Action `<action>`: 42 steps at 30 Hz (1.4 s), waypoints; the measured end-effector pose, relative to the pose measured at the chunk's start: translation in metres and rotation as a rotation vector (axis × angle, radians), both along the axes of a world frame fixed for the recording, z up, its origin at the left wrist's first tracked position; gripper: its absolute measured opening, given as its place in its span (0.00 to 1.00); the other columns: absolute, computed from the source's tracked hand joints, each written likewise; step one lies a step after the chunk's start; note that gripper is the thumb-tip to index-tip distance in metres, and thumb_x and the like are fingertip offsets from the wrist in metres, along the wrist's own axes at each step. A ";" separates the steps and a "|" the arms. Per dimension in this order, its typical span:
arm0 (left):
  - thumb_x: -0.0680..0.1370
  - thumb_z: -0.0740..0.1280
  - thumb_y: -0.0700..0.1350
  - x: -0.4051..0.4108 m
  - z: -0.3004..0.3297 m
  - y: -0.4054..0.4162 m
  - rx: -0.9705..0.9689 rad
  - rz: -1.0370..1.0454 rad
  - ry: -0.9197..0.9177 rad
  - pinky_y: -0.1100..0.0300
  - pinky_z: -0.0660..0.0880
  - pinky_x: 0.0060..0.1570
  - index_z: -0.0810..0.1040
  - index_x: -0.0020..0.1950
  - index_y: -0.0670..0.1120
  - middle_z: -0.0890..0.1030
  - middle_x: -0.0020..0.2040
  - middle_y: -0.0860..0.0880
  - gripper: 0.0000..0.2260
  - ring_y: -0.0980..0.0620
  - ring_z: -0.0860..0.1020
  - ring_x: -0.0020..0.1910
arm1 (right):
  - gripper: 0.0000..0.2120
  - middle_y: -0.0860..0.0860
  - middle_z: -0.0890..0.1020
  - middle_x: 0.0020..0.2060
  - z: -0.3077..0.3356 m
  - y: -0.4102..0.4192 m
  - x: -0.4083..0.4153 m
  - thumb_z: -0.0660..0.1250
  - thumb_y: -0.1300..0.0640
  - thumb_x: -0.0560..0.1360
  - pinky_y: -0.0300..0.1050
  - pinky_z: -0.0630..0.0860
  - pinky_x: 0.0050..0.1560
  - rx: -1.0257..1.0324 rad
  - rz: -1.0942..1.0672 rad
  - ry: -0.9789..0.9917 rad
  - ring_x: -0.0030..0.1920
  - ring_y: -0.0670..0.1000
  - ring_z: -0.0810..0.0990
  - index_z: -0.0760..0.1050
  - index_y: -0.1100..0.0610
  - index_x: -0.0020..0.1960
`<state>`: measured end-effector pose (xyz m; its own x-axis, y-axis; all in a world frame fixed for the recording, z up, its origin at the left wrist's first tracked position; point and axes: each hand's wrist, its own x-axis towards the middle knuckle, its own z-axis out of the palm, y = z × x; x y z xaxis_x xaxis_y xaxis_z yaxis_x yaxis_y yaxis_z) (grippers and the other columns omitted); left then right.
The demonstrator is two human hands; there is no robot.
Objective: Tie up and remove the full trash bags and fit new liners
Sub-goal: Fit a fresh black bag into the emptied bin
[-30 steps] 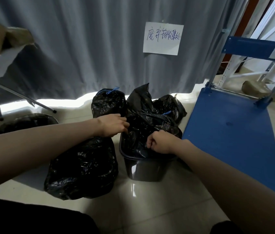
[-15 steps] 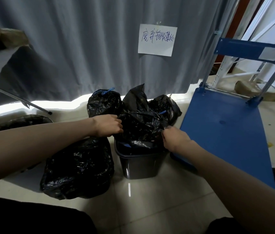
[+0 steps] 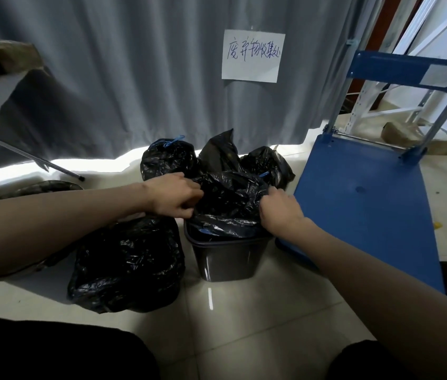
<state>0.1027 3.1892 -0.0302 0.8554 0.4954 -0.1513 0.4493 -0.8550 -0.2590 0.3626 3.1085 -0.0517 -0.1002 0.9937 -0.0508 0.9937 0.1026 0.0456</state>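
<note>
A small grey trash bin (image 3: 226, 257) stands on the tiled floor with a black liner bag (image 3: 229, 200) bulging out of its top. My left hand (image 3: 174, 197) grips the bag's left edge. On the right edge, my right hand (image 3: 281, 211) pinches the plastic. A full black bag (image 3: 126, 266) lies on the floor left of the bin. Behind the bin sit two more black bags, one (image 3: 169, 160) tied with a blue drawstring and another (image 3: 267, 165) at the right.
A blue platform trolley (image 3: 365, 204) lies right of the bin, its handle upright. A grey curtain (image 3: 134, 64) with a paper sign (image 3: 252, 56) hangs behind. A folding table's metal legs (image 3: 33, 160) stand at the left. My dark-trousered knees are at the bottom.
My right hand moved from the bin's front rim to the bag's right edge and gathered the plastic upward. My left hand kept its hold on the left edge.
</note>
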 end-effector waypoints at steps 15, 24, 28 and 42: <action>0.73 0.66 0.51 0.057 -0.018 -0.021 -0.245 0.151 -0.163 0.55 0.73 0.48 0.76 0.41 0.52 0.78 0.42 0.54 0.03 0.52 0.77 0.44 | 0.08 0.44 0.72 0.41 -0.008 -0.002 -0.009 0.66 0.46 0.74 0.47 0.69 0.48 -0.084 0.296 0.358 0.43 0.48 0.73 0.76 0.49 0.46; 0.71 0.69 0.62 0.055 -0.020 -0.021 -0.324 0.271 -0.267 0.62 0.67 0.36 0.71 0.45 0.52 0.77 0.35 0.56 0.16 0.57 0.75 0.34 | 0.03 0.52 0.80 0.44 -0.010 0.004 0.002 0.63 0.52 0.78 0.55 0.78 0.47 -0.053 0.166 0.418 0.46 0.56 0.80 0.73 0.50 0.49; 0.73 0.68 0.50 0.047 -0.021 -0.022 -0.261 0.215 -0.249 0.55 0.74 0.44 0.73 0.50 0.50 0.74 0.48 0.54 0.09 0.51 0.76 0.45 | 0.05 0.50 0.80 0.42 -0.007 0.001 0.007 0.63 0.49 0.79 0.53 0.77 0.45 -0.058 0.174 0.453 0.44 0.54 0.79 0.73 0.49 0.48; 0.73 0.65 0.50 0.011 -0.010 -0.045 -0.166 0.022 -0.105 0.54 0.73 0.37 0.68 0.48 0.51 0.72 0.48 0.55 0.08 0.52 0.74 0.41 | 0.04 0.46 0.74 0.42 -0.010 -0.035 0.016 0.62 0.56 0.76 0.49 0.71 0.40 0.013 0.413 0.253 0.40 0.52 0.73 0.66 0.52 0.47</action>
<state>0.1132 3.1439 -0.0398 0.8602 0.4894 -0.1434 0.4851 -0.8719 -0.0660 0.3785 3.0737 -0.0613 -0.4941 0.8686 0.0380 0.8501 0.4918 -0.1885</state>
